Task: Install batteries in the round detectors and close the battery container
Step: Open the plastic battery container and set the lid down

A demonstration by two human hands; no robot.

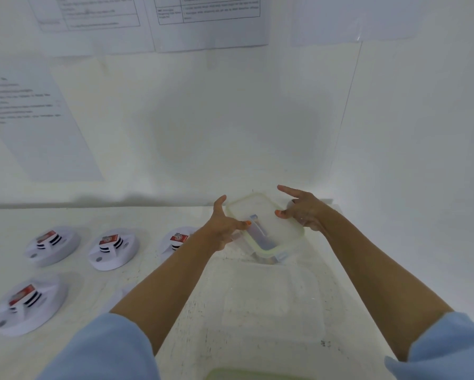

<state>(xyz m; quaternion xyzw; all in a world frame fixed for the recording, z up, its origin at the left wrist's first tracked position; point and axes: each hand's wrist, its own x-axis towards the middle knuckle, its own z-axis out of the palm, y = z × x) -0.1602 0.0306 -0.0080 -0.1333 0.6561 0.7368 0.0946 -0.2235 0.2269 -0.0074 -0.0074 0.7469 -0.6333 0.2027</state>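
Observation:
Both hands hold a clear container lid with a pale green rim, tilted above the back of the table. My left hand pinches its left edge and my right hand grips its right edge, index finger stretched out. A clear, shallow battery container lies on the table below my arms; its contents cannot be made out. Round white detectors lie face down at the left: one far left, one beside it, one partly behind my left arm, one nearer. Each carries a red-and-white battery.
A white wall rises right behind the lid, with printed sheets taped to it. A green-rimmed object peeks in at the bottom edge. The white table ends at the wall.

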